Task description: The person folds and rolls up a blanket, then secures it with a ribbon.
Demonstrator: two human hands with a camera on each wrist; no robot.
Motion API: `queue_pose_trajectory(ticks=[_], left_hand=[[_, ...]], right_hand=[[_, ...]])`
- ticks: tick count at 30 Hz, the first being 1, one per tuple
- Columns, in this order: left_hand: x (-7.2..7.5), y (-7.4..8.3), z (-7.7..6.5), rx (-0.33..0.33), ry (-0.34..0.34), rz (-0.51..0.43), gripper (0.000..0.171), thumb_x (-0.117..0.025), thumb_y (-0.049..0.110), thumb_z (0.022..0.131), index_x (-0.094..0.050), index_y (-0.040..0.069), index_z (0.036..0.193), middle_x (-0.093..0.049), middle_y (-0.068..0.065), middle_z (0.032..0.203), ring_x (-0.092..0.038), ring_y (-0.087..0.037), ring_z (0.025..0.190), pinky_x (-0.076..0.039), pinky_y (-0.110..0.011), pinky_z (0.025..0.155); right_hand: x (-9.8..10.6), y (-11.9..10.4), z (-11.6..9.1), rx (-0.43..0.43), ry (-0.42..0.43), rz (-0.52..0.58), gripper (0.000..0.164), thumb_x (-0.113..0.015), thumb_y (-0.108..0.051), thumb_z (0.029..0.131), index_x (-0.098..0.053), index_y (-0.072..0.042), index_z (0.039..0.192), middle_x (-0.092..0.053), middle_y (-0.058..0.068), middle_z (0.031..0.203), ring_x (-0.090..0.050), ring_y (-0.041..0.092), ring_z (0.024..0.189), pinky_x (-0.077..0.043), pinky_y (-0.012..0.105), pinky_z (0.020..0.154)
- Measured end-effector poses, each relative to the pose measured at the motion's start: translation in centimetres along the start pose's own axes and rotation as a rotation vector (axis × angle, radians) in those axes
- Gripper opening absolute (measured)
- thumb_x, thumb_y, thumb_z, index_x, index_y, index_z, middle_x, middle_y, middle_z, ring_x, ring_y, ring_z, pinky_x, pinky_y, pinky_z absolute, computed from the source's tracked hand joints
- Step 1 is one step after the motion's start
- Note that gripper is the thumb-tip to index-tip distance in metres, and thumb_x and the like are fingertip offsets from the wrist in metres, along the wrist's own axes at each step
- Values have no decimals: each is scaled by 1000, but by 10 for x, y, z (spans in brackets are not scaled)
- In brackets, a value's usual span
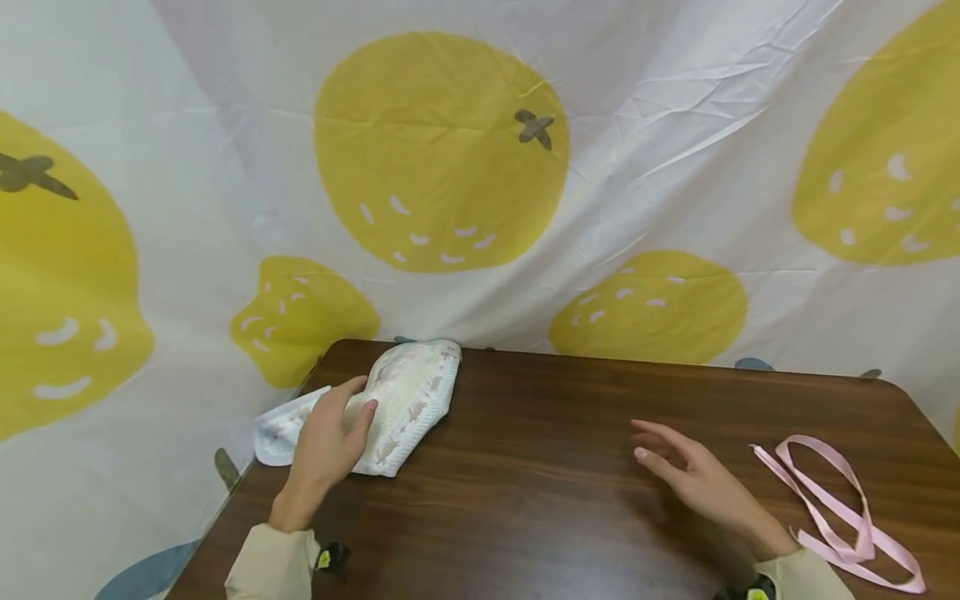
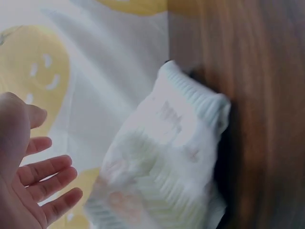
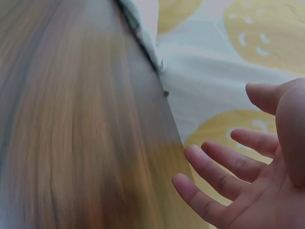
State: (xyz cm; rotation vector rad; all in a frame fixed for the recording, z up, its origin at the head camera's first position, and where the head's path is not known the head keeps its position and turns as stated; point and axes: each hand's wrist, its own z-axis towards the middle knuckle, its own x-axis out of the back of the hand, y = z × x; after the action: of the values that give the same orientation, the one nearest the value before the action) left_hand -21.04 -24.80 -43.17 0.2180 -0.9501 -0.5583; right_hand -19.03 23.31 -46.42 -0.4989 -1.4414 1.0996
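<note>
On the white diaper (image 1: 411,408) we see small printed marks, but they are too blurry for us to read; same w/ the yellow-green sign on the black wrist device (image 1: 333,557).

The diaper lies at the far L part of the table (image 1: 540,442), near the back edge. It is soft and creased, w/ ribbed, gathered borders. Its middle has a pale green pattern, plus brownish-grey figures along one side; the L wrist cam shows also faint orange ones. A smaller white part (image 1: 281,433) is seen L of the hand, and we can't tell if it belongs to the same diaper.

The L hand (image 1: 326,437) is released: its fingers are spread apart, just beside the diaper in the wrist view. The R hand (image 1: 701,483) is also released, w/ fingers slightly bent, over the table. To the R of it, a pink ribbon (image 1: 861,546) lies in loose loops. Both arms have cream sleeves (image 1: 273,562).

The table is dark brown, w/ wood grain and rounded back corners. Behind it hangs a whitish cloth (image 1: 600,183), wrinkled, w/ big yellow fruits (image 1: 442,150) printed, approx. lemon-like.
</note>
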Motion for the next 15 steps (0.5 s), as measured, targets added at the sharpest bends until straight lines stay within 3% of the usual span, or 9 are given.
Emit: queue_pose_trajectory(ticks=[3, 7, 12, 15], left_hand=[[10, -5, 3, 12, 48, -14, 39, -66, 14, 93, -59, -1, 129, -65, -21, 121, -59, -40, 113, -45, -55, 95], [21, -15, 4, 54, 82, -14, 37, -65, 12, 93, -60, -3, 127, -65, -24, 120, -58, -42, 112, -44, -56, 94], [31, -30, 3, 145, 53, -13, 36, -62, 13, 95, -59, -3, 127, -64, -25, 120, -56, -44, 115, -41, -56, 97], [35, -36, 2, 191, 34, -29, 37, -61, 13, 96, -58, -4, 128, -63, -27, 120, -56, -44, 115, -41, -57, 97]], right_hand=[[-8, -1, 10, 1, -58, 148, 48, -52, -19, 104, -42, 4, 145, -57, 31, 130, -68, 21, 103, -57, 34, 80], [-19, -4, 20, -25, -123, 255, 50, -50, -20, 105, -38, 8, 144, -54, 35, 131, -67, 28, 105, -57, 38, 82], [-35, -11, 32, -81, -178, 372, 53, -50, -25, 105, -38, 9, 144, -52, 36, 133, -62, 41, 110, -56, 42, 85], [-46, -14, 41, -125, -188, 452, 55, -51, -28, 104, -39, 9, 144, -52, 35, 133, -61, 42, 112, -56, 43, 87]])
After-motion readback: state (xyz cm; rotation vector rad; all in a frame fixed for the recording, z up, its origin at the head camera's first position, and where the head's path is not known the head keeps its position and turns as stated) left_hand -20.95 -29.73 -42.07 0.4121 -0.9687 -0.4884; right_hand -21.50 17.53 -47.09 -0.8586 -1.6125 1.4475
